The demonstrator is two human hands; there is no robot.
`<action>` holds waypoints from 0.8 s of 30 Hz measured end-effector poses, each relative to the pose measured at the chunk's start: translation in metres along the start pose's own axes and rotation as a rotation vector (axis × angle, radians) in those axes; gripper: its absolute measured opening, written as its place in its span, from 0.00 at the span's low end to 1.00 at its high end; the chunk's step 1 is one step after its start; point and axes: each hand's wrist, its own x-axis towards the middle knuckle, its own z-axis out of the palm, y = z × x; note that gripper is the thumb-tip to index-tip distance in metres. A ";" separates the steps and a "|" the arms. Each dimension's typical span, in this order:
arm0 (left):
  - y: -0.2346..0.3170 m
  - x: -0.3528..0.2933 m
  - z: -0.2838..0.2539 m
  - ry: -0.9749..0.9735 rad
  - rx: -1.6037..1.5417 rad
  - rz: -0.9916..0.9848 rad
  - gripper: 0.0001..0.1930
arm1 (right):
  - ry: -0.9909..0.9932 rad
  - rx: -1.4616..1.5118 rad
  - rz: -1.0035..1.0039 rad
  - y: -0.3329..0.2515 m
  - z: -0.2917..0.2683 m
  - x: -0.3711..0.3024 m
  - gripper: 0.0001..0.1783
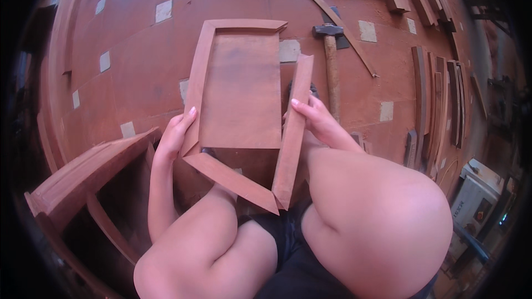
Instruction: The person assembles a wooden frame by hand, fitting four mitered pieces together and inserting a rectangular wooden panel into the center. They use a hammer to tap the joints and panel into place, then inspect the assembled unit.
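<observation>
Reddish-brown wood everywhere: a small framed panel (239, 91) is held up over the person's lap, above the knees, with the floor of wooden boards (138, 72) beyond it. Its flat centre board sits inside 4 mitred frame strips, and 2 of these look loose. The right strip (293, 133) stands away from the panel edge, and the bottom strip (230, 180) hangs skewed, so the lower corners gape while the top corners look closed.

The left hand (176, 133) is curled around the frame's left strip, fingers on the front and thumb hidden behind. The right hand (317, 119) is closed on the loose right strip, fingertips (296, 102) pressing its outer edge.

The panel's long axis runs away from the person, top end pointing toward the hammer (331, 61) side of the floor, leaning slightly left at the near end.

To do this well, I judge the right strip should be pushed in square along its whole length, keeping the groove on the board's edge, before the bottom strip is swung up to meet both mitres. A wooden stool or box (88, 177) stands by the left knee
</observation>
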 end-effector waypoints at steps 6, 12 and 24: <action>0.021 -0.004 0.014 0.032 -0.021 -0.053 0.28 | 0.009 0.001 -0.004 -0.005 -0.007 -0.007 0.28; 0.052 0.011 0.020 -0.011 0.020 -0.099 0.27 | 0.017 0.034 0.003 -0.008 -0.014 -0.019 0.30; 0.072 0.023 0.009 -0.025 0.082 -0.086 0.28 | -0.082 -0.326 -0.126 0.005 -0.009 -0.038 0.56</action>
